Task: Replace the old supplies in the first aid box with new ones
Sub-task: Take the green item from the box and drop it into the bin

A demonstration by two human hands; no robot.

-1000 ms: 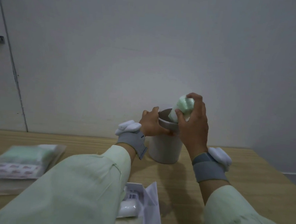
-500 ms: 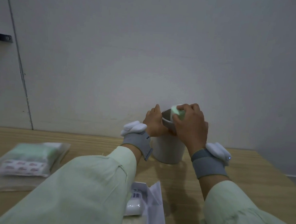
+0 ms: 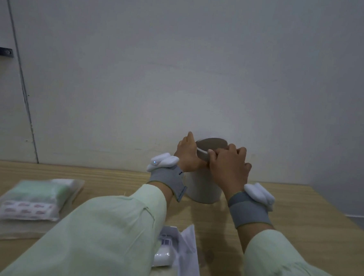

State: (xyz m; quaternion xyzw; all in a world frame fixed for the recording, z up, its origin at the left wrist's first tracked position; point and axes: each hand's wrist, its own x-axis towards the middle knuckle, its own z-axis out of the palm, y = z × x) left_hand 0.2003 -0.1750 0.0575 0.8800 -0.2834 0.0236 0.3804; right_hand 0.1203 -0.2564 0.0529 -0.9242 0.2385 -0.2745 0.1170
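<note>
left grip (image 3: 187, 154) holds canister (image 3: 203, 188) at rim | right grip (image 3: 228, 168) curls on lid (image 3: 211, 145) atop canister | pouch (image 3: 34, 199) lies on desk (image 3: 300, 209), far left of grips

Plain indoor room; the kind cannot be told further. A light wooden table (image 3: 300, 209) is set against a bare painted wall (image 3: 181, 63); a black bracket (image 3: 1, 52) is fixed at left; sealed supply packs (image 3: 32, 201) are laid on the table.

Wall (image 3: 202, 75) close behind canister (image 3: 203, 188); open tabletop (image 3: 300, 209) to its right.
</note>
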